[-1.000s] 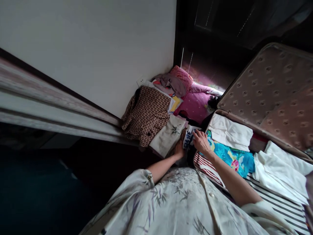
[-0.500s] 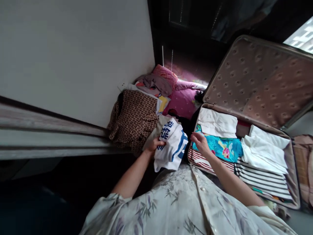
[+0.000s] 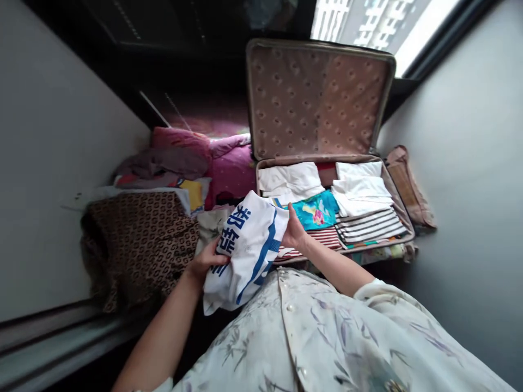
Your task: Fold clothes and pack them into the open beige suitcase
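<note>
White-and-blue shirt [image 3: 249, 245] held by two hands: left hand [image 3: 206, 261], right hand [image 3: 293, 231].

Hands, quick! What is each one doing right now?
Left hand: closed on the left edge of the white shirt with blue lettering.
Right hand: gripping the same shirt's right edge.

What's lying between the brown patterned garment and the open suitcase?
In the head view, the white shirt with blue lettering, held by both hands, lies between the brown patterned garment and the suitcase.
</note>
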The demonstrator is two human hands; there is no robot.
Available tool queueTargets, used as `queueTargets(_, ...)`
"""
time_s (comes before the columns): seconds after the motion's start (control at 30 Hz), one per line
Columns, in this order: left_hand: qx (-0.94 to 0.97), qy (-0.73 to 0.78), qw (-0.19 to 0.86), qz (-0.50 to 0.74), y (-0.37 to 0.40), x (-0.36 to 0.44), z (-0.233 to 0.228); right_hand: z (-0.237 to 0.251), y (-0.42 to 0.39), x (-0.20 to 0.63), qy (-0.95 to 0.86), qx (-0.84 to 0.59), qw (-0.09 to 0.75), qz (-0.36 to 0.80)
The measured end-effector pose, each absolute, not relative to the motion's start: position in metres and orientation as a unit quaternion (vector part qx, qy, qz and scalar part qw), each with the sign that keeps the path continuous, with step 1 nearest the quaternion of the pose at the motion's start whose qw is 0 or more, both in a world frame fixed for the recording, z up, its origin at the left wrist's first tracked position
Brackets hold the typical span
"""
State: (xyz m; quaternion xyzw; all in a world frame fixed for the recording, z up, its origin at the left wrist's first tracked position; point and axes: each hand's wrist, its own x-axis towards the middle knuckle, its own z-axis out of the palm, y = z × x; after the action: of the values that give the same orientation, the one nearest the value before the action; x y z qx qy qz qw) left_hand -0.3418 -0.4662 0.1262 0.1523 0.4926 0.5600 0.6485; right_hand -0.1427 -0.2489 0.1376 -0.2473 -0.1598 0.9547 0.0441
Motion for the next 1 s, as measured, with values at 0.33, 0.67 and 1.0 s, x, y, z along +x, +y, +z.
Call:
queueTargets(0.33, 0.238, 0.464, 0.751, 0.404, -0.326, -0.280, 0.135, 0.119, -0.200, -0.015, -0.256, -0.396, 0.251, 0.845)
queueTargets(0.67, 0.539, 0.506, 0.582, 0.339, -0.143, -0.135, 0.128, 0.117, -0.123, 0.156, -0.339, -0.524, 0.396, 0.674)
queueTargets(1.0, 0.610, 0.597, 0.444, 0.272, -0.077, -0.012, 0.106, 0.103, -0.042, 0.299, -0.581, -0.723, 0.176, 0.331)
